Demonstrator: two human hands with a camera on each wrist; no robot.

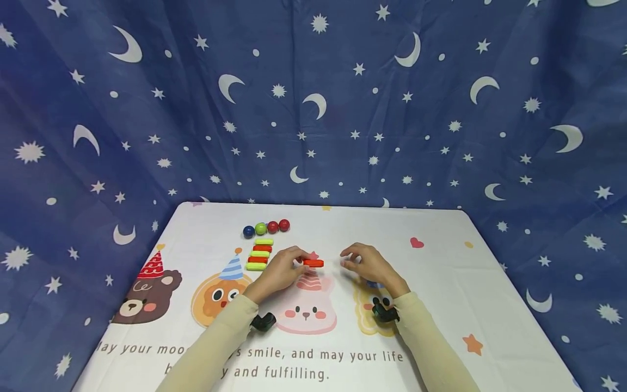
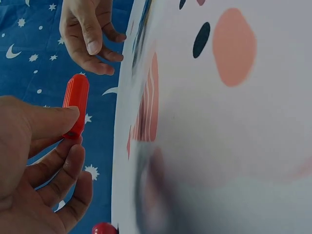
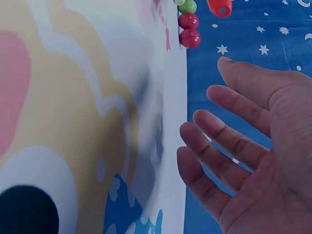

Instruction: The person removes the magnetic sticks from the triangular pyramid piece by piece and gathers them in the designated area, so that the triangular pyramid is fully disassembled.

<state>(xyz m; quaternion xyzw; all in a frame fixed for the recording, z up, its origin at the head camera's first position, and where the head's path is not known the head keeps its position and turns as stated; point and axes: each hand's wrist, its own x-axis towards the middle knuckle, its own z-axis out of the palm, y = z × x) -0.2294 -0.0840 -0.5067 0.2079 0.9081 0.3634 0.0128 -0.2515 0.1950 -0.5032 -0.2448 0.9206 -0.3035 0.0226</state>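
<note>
My left hand (image 1: pixel 286 268) pinches a small red ridged tube (image 2: pixel 77 105) between thumb and forefinger, above the table. The other left fingers are loosely bent beneath it. In the right wrist view, a hole shows in the end of the red tube (image 3: pixel 220 7). To the right, apart from the tube, my right hand (image 1: pixel 368 263) hovers with relaxed, slightly bent fingers and holds nothing. Left of my left hand, a column of tubes alternates yellow and red, with a yellow tube (image 1: pixel 256 267) at its near end. Behind them lies a row of blue, green and red balls (image 1: pixel 272 227).
A white cloth (image 1: pixel 372 359) printed with cartoon animals and lettering covers the table. Behind the table's far edge hangs a dark blue curtain (image 1: pixel 343 109) with moons and stars. Each wrist wears a small black camera (image 1: pixel 263 322).
</note>
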